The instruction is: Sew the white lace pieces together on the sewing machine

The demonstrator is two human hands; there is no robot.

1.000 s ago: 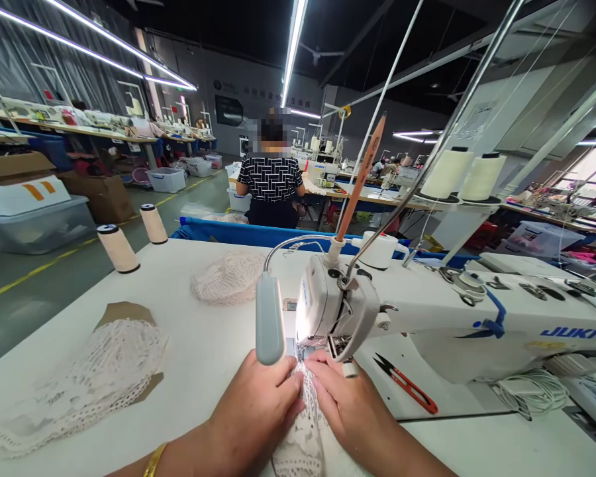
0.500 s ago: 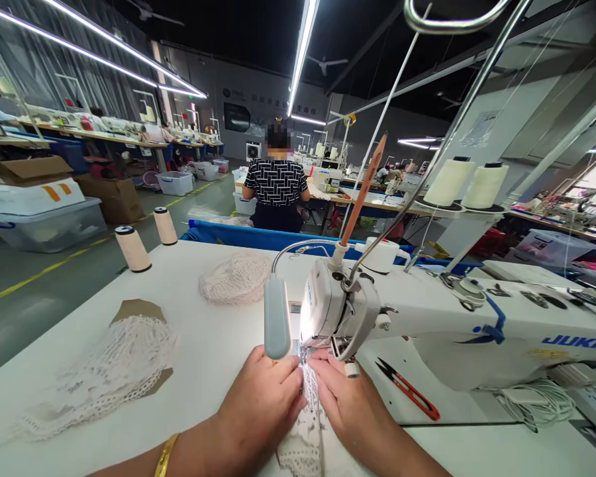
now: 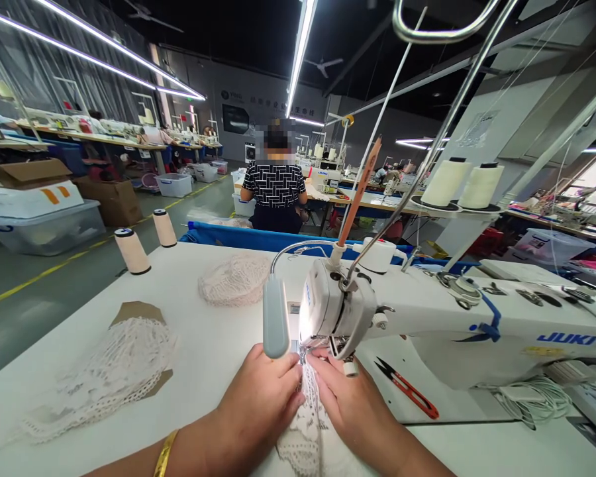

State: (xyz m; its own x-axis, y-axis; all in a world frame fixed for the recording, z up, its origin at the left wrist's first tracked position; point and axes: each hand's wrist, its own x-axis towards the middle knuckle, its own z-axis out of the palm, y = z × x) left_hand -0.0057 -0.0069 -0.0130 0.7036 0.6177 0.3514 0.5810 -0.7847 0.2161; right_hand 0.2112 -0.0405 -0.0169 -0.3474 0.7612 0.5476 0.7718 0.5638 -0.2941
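Note:
White lace fabric runs under the needle area of a white sewing machine. My left hand grips the lace's left edge, fingers closed, just in front of the presser foot. On the other side, my right hand has its fingers pressed together on the lace, close to the needle. The foot is partly hidden by my fingertips and the machine head. A grey lamp lights the spot from the left. Red-handled thread snips lie on the machine bed, right of my right hand.
A lace pile over brown card lies at the left of the white table. Another lace bundle is behind it. Two thread cones stand at the far left edge. A person sits ahead, facing away.
The camera view has shifted very slightly. Both hands stay beside the presser foot, and the lace between them lies almost the same as before.

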